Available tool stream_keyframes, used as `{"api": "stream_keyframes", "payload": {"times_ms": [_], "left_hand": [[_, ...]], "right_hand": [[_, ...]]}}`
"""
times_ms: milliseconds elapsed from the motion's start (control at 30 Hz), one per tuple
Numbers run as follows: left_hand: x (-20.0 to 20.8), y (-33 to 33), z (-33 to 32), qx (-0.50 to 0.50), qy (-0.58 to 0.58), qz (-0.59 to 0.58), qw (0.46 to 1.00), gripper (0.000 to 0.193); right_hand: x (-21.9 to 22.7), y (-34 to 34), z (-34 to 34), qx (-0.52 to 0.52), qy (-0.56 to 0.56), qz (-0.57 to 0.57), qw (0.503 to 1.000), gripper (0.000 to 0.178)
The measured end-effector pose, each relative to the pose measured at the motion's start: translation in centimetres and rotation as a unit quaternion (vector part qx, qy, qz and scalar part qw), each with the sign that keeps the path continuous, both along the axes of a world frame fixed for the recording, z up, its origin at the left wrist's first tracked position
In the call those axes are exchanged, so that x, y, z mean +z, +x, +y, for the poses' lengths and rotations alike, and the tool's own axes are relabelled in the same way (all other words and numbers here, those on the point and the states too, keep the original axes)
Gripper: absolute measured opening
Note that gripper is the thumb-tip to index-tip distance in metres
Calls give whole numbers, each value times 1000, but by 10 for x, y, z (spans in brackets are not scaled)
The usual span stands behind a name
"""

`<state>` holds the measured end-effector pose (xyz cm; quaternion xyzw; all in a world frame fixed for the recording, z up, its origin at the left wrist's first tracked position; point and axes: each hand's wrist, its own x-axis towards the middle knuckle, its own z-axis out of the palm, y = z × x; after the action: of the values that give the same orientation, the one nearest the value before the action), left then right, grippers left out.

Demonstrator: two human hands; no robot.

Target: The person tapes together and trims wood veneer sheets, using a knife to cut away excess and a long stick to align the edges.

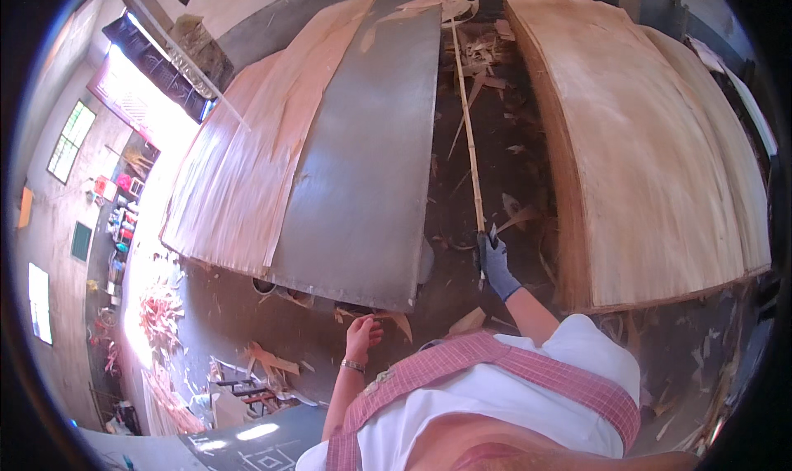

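Observation:
My right hand (497, 265), in a grey glove with dark fingers, is closed around the near end of a long thin bamboo pole (469, 124). The pole stretches away over the dark gap between two stacks, and its far end reaches a crumpled scrap of wood veneer (459, 7). My bare left hand (363, 336), a bracelet at its wrist, holds nothing; its fingers are loosely bent and apart. It is just short of the near edge of a table with a grey top (363, 157). Pale pinkish veneer sheets (256, 149) cover the table's left part.
To the right rises a thick stack of tan veneer sheets (643, 149). Torn veneer scraps (487, 54) litter the dark floor in the gap. A low frame (247, 388) stands near at lower left, and a scrap heap (161, 310) lies by the bright opening.

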<state>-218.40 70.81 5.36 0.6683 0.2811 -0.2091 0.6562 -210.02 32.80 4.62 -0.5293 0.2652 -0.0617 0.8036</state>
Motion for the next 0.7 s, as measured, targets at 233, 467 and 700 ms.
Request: {"api": "stream_keyframes", "payload": {"times_ms": [233,467,700], "left_hand": [[-14,19,34,-12,-5,3,1000,29],[-20,35,129,-6,-55,-14,998,30],[-42,30,292,56,-76,6,995,27]], "right_hand": [[-14,-20,48,41,-76,21,996,23],[-29,2,166,97,-157,-27,982,23],[-6,42,330,131,-112,-3,985,31]]}}
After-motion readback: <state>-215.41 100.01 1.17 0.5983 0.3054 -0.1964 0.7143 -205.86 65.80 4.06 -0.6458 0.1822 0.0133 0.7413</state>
